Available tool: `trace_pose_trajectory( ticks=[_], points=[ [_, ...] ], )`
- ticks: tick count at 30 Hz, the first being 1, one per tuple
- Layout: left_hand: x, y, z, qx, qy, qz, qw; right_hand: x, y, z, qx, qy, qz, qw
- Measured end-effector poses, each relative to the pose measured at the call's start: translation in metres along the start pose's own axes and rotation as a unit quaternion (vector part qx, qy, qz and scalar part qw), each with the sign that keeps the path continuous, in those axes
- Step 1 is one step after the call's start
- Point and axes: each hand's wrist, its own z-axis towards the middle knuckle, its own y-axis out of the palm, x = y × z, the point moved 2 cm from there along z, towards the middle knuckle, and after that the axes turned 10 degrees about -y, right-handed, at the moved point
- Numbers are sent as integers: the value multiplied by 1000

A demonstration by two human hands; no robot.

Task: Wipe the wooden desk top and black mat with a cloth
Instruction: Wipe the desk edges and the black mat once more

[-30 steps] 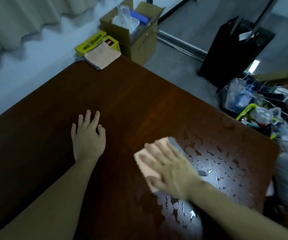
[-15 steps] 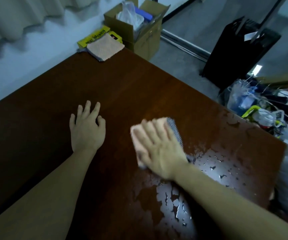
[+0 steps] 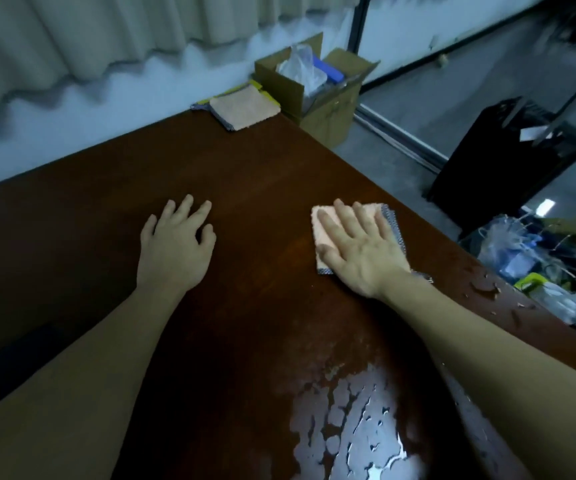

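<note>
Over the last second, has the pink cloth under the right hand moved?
Yes. The pink cloth, pressed flat by the right hand, has slid away from the water puddle toward the desk's far end, where a folded spare cloth lies.

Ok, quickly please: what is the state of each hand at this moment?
Left hand: open, fingers loosely spread, resting on the desk top, holding nothing.
Right hand: open, straight fingers pressing the cloth flat on the desk top.
</note>
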Motion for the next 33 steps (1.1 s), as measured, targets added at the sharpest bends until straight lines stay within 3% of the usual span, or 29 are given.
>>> trace_pose_trajectory(
  ticks=[7,12,16,24,29,33],
  points=[
    [16,-13,-47,145,-7,40,989,-24,4,-53,-12,-171,-37,985],
    [46,-17,-111,107,-20,-79,991,-25,23,-116,-16,-250,-40,967],
    [52,-6,-168,50,17,-55,997,13,22,-139,-28,-221,-25,975],
    [29,1,-212,-32,-58,-30,997,121,8,-111,-5,-33,7,999],
    [29,7,-209,1,-63,11,998,82,7,-79,-12,-31,1,999],
    [30,8,-211,-12,-64,21,998,8,15,-99,-27,-138,-35,989]
  ],
)
